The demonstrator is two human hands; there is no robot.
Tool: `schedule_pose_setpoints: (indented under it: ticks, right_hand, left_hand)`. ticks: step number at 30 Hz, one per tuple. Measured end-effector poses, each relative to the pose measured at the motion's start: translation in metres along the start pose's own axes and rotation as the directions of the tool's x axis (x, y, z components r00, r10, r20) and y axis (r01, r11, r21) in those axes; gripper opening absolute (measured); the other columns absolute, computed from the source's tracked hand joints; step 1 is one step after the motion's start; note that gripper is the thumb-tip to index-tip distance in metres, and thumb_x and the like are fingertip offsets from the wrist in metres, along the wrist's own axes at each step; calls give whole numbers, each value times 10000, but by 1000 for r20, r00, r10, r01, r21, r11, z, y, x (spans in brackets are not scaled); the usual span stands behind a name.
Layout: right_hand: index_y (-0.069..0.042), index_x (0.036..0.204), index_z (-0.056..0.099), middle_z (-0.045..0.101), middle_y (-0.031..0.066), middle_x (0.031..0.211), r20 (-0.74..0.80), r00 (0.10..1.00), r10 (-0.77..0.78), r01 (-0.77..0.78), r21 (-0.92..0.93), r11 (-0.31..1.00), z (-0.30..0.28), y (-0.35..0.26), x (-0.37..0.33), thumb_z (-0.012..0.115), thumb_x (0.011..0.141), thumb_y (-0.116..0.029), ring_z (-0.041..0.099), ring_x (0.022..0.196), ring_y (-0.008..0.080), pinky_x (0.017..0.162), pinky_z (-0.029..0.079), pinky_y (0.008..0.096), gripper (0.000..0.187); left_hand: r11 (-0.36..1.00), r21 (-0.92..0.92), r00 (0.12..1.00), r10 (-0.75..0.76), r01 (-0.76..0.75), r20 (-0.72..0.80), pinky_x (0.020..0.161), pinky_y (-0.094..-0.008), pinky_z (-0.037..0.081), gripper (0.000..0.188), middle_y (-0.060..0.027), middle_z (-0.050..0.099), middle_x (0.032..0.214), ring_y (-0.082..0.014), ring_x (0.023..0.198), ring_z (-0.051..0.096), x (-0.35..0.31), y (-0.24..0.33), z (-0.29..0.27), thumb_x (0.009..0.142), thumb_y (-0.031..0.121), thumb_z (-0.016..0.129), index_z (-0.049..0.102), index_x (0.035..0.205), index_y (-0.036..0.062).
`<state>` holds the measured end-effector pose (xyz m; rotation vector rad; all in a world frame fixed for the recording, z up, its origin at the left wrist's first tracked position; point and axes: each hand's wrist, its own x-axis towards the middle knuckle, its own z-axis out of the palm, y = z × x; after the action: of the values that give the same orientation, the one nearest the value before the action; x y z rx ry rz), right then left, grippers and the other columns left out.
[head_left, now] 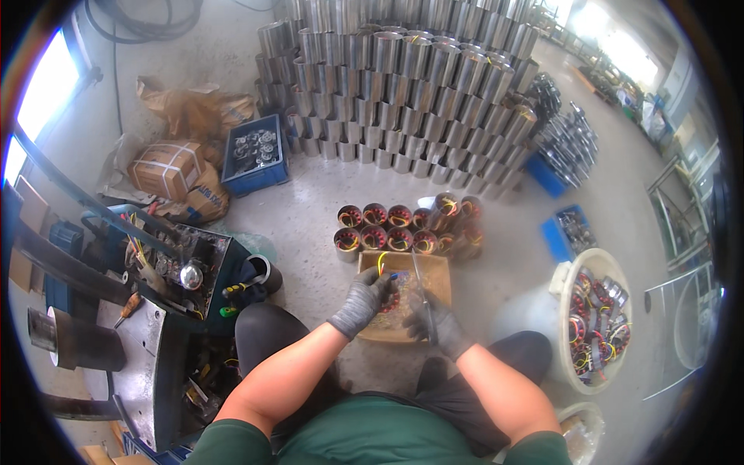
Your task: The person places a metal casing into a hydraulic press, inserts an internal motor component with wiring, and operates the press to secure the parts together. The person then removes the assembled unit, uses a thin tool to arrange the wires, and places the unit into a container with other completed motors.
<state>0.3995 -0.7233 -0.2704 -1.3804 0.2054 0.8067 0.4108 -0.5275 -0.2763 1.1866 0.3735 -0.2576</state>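
Observation:
My left hand [364, 301], in a grey knitted glove, is closed around a bundle of wires; a yellow wire [381, 260] sticks up above its fingers and a blue tip shows beside them. Red parts show just below the fingers, partly hidden by the hand. My right hand [442, 325], also gloved, is closed on a long thin tool with a pointed metal blade [418, 273]; whether it is scissors or a knife I cannot tell. Both hands are above a shallow cardboard box [439, 273] with small scraps in it.
Behind the box stand rows of steel cylinders with red and yellow windings [373, 237]. Stacked bare steel cylinders [403, 101] rise beyond. A white tub [564, 325] of wound parts is at right. A metal machine [139, 364] and a blue crate [256, 180] lie left.

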Motion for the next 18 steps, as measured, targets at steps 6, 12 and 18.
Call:
schedule_pose_setpoints:
  ticks: [6,12,18]
  right_hand:
    - [-204,1479,394,677,125,827,142,982,126,-134,48,990,7,-7,-8,644,961,-458,665,580,169,487,525,276,628]
    - [-133,1213,542,637,85,752,233,918,322,-383,309,870,-23,22,29,677,934,-475,636,539,158,484,525,279,461]
    - [-140,884,603,569,5,658,150,956,252,-280,216,935,8,-16,-1,709,907,-427,572,547,149,496,475,291,307]
  left_hand:
    - [995,30,995,98,-99,10,537,-248,450,131,-10,630,784,-85,618,544,9,-13,-12,1013,153,564,634,1068,56]
    - [971,195,990,130,-139,59,568,-270,450,144,-26,598,774,-92,643,523,17,-26,-12,1014,117,561,631,1088,15]
    - [926,336,985,157,-173,75,589,-191,411,201,54,567,829,-34,675,456,22,-35,-30,1008,109,567,629,1186,38]
